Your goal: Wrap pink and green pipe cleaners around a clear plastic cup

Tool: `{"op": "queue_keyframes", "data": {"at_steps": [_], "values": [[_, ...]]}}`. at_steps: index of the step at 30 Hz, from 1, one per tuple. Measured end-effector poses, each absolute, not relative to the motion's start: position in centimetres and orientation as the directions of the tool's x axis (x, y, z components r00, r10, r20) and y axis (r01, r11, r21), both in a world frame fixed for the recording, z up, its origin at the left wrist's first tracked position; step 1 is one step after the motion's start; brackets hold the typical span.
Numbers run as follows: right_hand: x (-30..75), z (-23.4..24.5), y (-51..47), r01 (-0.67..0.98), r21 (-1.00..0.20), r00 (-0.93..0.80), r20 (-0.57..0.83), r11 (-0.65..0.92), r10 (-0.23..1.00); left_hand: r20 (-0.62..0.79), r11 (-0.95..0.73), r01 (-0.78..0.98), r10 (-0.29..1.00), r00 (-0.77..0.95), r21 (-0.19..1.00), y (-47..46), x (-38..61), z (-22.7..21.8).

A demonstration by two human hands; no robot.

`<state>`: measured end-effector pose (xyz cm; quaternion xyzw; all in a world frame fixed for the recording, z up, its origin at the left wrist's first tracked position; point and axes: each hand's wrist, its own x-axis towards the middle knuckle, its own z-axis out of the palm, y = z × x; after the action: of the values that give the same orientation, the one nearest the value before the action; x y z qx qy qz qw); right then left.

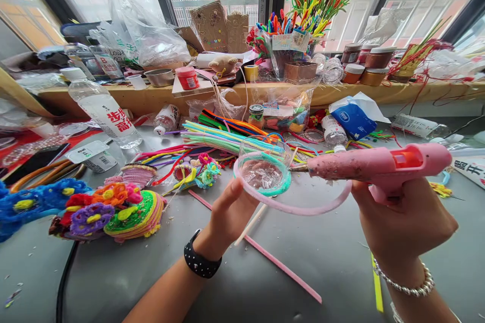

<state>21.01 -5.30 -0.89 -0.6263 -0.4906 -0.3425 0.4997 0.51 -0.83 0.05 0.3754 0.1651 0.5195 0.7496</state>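
Observation:
My left hand (227, 209) grips a clear plastic cup (261, 174), tilted so its round opening faces me. A mint-green pipe cleaner (282, 186) rings the cup. Around it curves a pink pipe cleaner (303, 210), whose loose length sweeps right to my right hand (405, 222). That hand is wrapped round the handle of a pink hot glue gun (352, 164). The gun's metal nozzle points left and reaches the cup's right side; whether it touches is unclear. Below the cup, another pink pipe cleaner (284, 267) lies on the grey table (151, 282).
At left lie a craft decorated with pipe-cleaner flowers (117, 212) and a plastic bottle (104, 111). Behind the cup is a bundle of coloured pipe cleaners (208, 136). A blue tissue pack (354, 118) sits at back right. Jars (375, 65) and bags (147, 35) crowd the windowsill.

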Motion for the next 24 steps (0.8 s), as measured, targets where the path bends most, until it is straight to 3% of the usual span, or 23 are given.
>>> {"op": "queue_keyframes", "data": {"at_steps": [24], "values": [[21.30, -1.12, -5.02, 0.953, -0.300, 0.302, 0.922, -0.045, 0.242, 0.124, 0.184, -0.637, 0.905, 0.406, 0.748, -0.78, 0.67, 0.38]]}}
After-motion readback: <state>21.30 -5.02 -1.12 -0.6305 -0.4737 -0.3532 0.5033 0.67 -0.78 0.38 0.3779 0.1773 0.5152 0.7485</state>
